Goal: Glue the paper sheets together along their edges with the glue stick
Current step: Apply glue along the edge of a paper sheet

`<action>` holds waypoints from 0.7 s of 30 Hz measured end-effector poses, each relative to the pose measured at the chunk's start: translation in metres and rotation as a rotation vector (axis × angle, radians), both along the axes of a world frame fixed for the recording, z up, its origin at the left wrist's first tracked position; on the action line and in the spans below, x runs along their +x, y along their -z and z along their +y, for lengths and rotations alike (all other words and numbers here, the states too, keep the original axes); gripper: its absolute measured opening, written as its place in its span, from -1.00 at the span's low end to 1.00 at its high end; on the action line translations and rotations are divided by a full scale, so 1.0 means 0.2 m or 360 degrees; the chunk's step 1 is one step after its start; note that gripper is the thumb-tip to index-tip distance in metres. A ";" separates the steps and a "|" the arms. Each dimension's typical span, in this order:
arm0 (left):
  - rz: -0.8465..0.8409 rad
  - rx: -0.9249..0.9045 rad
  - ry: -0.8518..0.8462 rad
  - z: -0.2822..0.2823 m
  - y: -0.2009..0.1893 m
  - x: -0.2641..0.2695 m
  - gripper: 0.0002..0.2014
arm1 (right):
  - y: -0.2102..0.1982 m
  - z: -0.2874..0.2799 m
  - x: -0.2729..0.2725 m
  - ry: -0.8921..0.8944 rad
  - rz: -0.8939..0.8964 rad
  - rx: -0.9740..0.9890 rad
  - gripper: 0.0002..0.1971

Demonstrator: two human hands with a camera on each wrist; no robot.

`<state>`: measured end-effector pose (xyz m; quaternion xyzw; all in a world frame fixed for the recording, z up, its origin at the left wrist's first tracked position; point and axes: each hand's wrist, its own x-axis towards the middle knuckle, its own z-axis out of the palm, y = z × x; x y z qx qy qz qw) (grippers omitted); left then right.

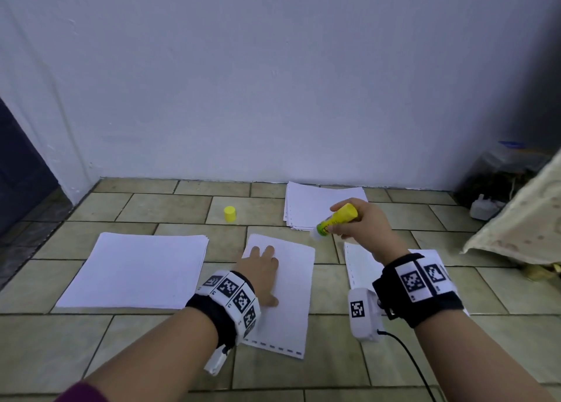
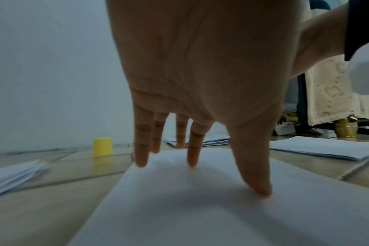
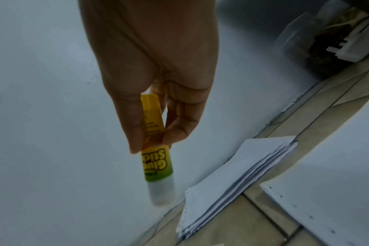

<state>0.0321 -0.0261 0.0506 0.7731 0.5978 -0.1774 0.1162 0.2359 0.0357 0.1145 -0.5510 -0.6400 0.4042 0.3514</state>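
A white paper sheet [image 1: 291, 292] [image 2: 200, 208] lies on the tiled floor in front of me. My left hand [image 1: 261, 274] [image 2: 200, 83] presses flat on it with straight, spread fingers. My right hand [image 1: 361, 222] [image 3: 158, 74] hovers above the sheet's far right corner and grips an uncapped yellow-green glue stick [image 1: 335, 221] [image 3: 156, 159], white tip pointing down-left. The yellow cap [image 1: 229, 214] [image 2: 102, 146] stands on the floor farther back, left of the hand.
A paper stack [image 1: 136, 269] lies at the left, another stack [image 1: 315, 204] [image 3: 238, 183] against the back wall, and more sheets [image 1: 361, 265] [image 3: 326, 183] under my right forearm. A cloth-covered object [image 1: 522, 219] and clutter stand at the right. The white wall [image 1: 273, 82] bounds the floor.
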 end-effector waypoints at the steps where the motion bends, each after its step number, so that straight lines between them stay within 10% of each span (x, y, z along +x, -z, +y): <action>1: -0.0083 -0.0013 0.0023 0.00 0.01 0.00 -0.32 | 0.01 0.01 -0.01 0.0029 0.0019 0.0006 -0.71; 21: -0.0112 -0.0057 -0.0124 0.05 0.04 -0.07 -0.24 | 0.22 0.18 -0.44 -0.0205 -0.0582 0.0012 -0.77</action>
